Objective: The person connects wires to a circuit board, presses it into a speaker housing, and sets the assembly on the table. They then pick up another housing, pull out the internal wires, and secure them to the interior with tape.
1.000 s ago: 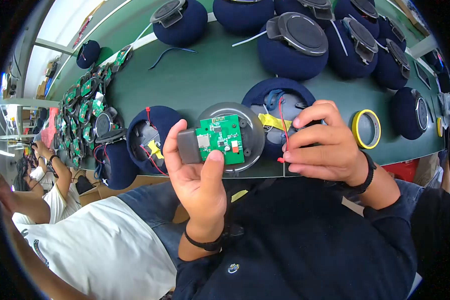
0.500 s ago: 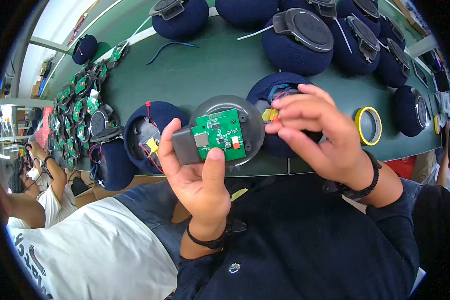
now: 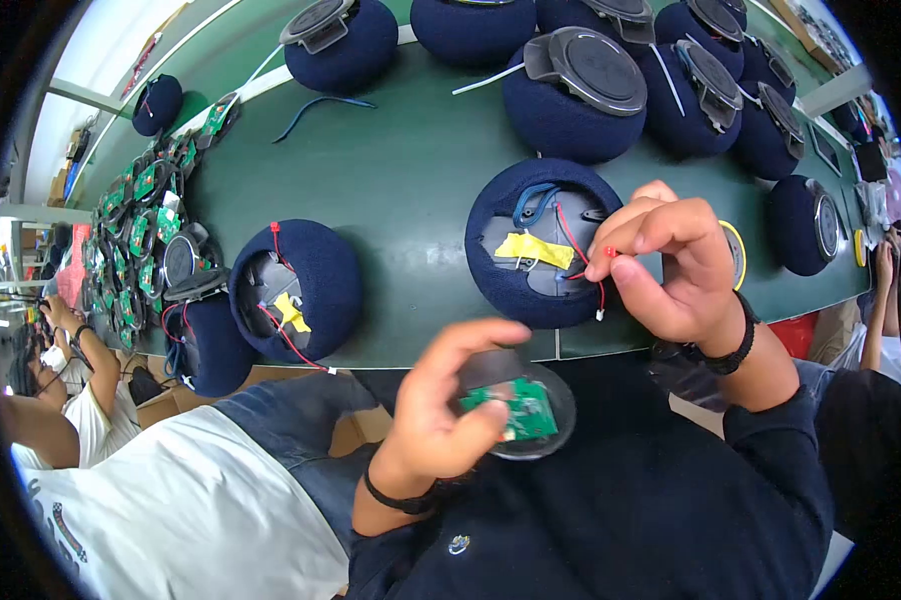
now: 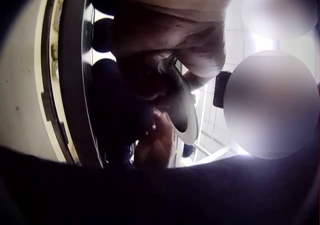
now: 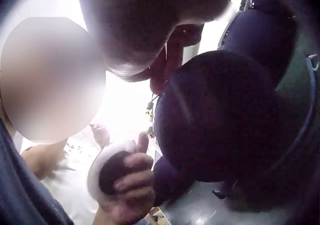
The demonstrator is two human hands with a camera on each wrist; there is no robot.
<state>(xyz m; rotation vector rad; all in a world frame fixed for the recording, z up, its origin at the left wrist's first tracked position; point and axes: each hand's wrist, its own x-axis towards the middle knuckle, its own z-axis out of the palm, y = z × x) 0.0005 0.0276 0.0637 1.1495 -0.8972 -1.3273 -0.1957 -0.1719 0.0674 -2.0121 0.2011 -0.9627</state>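
Note:
In the head view my left hand (image 3: 436,415) grips a round dark base with a green circuit board (image 3: 523,410), held low in front of the shirt and partly blurred. My right hand (image 3: 676,265) pinches a red wire end (image 3: 611,252) between thumb and fingers. That wire runs from the open dark blue fabric shell (image 3: 489,270) beside it, which holds yellow tape (image 3: 536,250) and a blue cord (image 3: 533,205). In the right wrist view the left hand (image 5: 130,192) has its fingers round the base (image 5: 95,175); the shell (image 5: 215,115) stands close to the right hand.
Another open shell (image 3: 336,290) with red wires stands on the green table (image 3: 401,170). Boards on dark bases are heaped at left (image 3: 141,235). Covered round units (image 3: 571,115) line the back and right. A yellow tape roll (image 3: 739,262) is partly behind my right hand. People sit at both sides.
My left hand has moved the base and board down and toward the body, off the table's edge. My right hand has moved slightly right, drawing the red wire end away from the shell's middle.

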